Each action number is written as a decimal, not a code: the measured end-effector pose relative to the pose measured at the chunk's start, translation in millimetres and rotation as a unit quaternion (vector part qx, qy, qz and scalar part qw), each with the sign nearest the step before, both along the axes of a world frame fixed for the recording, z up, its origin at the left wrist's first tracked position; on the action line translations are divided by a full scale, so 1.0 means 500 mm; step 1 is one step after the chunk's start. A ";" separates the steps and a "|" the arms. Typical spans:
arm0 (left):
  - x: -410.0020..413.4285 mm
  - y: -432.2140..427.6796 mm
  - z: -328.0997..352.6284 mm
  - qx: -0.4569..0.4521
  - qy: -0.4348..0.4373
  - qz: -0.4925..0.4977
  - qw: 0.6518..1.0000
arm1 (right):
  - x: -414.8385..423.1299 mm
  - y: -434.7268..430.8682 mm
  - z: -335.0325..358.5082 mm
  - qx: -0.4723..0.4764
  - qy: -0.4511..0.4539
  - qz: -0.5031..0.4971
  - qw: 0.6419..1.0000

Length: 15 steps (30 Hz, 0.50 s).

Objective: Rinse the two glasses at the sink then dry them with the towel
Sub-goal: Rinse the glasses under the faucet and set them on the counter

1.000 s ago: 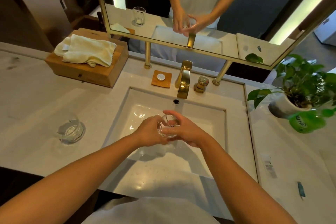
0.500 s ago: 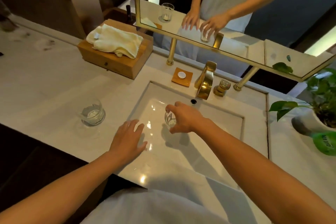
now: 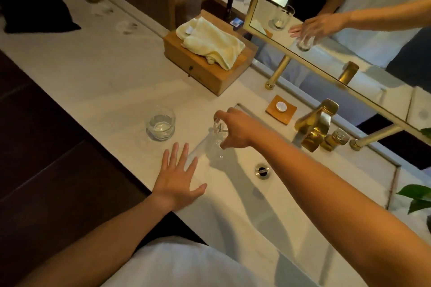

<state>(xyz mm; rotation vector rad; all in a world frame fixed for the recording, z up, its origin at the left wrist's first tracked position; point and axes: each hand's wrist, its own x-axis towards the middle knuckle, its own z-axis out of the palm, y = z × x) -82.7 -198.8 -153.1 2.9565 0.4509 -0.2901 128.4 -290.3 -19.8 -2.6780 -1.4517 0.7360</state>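
Note:
My right hand [image 3: 235, 129] grips a clear glass [image 3: 219, 134] from above, holding it over the left edge of the white sink [image 3: 291, 205]. A second clear glass [image 3: 160, 126] stands upright on the counter to the left of the sink. My left hand [image 3: 178, 178] lies flat with spread fingers on the counter by the sink's left rim, just below that glass and apart from it. A pale yellow towel [image 3: 210, 43] lies crumpled on a wooden box [image 3: 205, 70] at the back of the counter.
A gold faucet [image 3: 314, 123] and knob [image 3: 335, 138] stand behind the basin, with a small wooden soap dish [image 3: 281, 109] to their left. The gold-framed mirror [image 3: 326, 37] rises behind. Plant leaves [image 3: 417, 196] show at the right edge. The drain [image 3: 262, 171] sits in the basin.
My left hand has let go of the glass and dropped flat onto the counter. My right hand has carried the glass leftward from mid-basin to the sink's left edge. The view swung left.

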 end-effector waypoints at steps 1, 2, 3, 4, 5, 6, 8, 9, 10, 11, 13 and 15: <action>0.001 0.001 0.001 -0.004 0.002 -0.001 1.000 | 0.004 0.021 0.008 0.009 -0.002 0.006 1.000; 0.002 0.001 0.003 -0.007 0.006 -0.004 1.000 | 0.008 0.041 0.016 0.019 -0.002 0.010 1.000; 0.001 0.002 0.004 -0.009 0.008 -0.008 1.000 | 0.012 0.062 0.024 0.030 -0.003 0.014 0.999; 0.002 0.003 0.005 -0.009 0.004 -0.010 1.000 | 0.016 0.083 0.030 0.039 -0.005 0.018 0.999; 0.002 0.002 0.006 -0.010 -0.004 -0.011 1.000 | 0.018 0.103 0.034 0.047 -0.006 0.022 0.999; 0.001 0.002 0.006 -0.015 -0.015 -0.008 1.000 | 0.021 0.122 0.036 0.054 -0.006 0.024 0.998; 0.001 0.000 0.004 -0.030 -0.031 0.006 0.999 | 0.022 0.155 0.034 0.062 -0.003 0.027 0.998; 0.000 0.000 0.002 -0.032 -0.034 0.012 0.999 | 0.023 0.170 0.030 0.063 -0.002 0.027 0.998; -0.001 -0.001 -0.001 -0.031 -0.038 0.016 0.999 | 0.022 0.182 0.026 0.063 -0.001 0.027 0.998; -0.003 -0.002 -0.003 -0.031 -0.040 0.020 0.998 | 0.021 0.192 0.022 0.063 0.000 0.027 0.998; -0.004 -0.002 -0.005 -0.027 -0.037 0.029 0.999 | 0.019 0.209 0.011 0.065 -0.001 0.030 0.997; -0.003 -0.003 -0.007 -0.021 -0.032 0.033 0.999 | 0.017 0.220 -0.001 0.065 -0.001 0.032 0.997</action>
